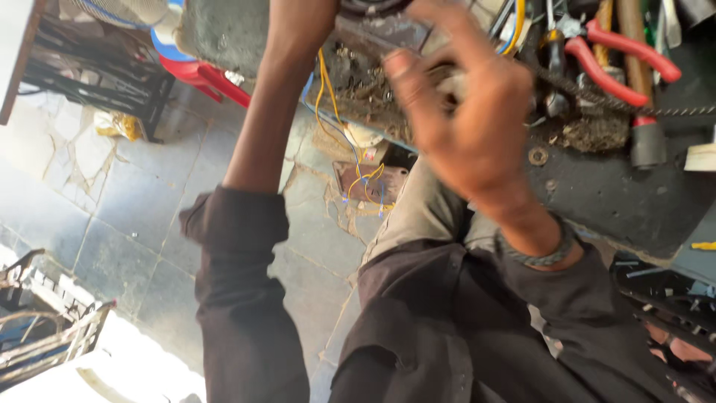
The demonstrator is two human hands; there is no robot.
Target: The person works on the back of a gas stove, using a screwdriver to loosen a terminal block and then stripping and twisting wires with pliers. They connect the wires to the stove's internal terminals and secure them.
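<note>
At the twelve o'clock edge of the view, the left forearm [280, 97] is reaching up over a grimy, debris-caked desk [619, 194], and the left hand itself is passing out of frame, so I cannot tell whether it is open or closed. Toward one o'clock, the right hand [466, 112] is hovering blurred above the desk's edge, its fingers [406, 71] curling loosely as if around something small; whether it is actually holding anything I cannot tell through the motion blur. Just beyond it, at two o'clock, red-handled pliers [623, 63] are lying among other tools, with a length of chain [634, 104] running beside them. Yellow and blue wires [350, 142] are hanging off the desk edge near the centre, dangling toward the cracked tiled floor [112, 201].

Judging from this, the loose wires are sitting close to both forearms and could be snagged and pulled by a sleeve or wrist. The clutter around the pliers is also crowding the right hand, so a quick reach could be knocking small parts off the edge onto the floor.
</note>
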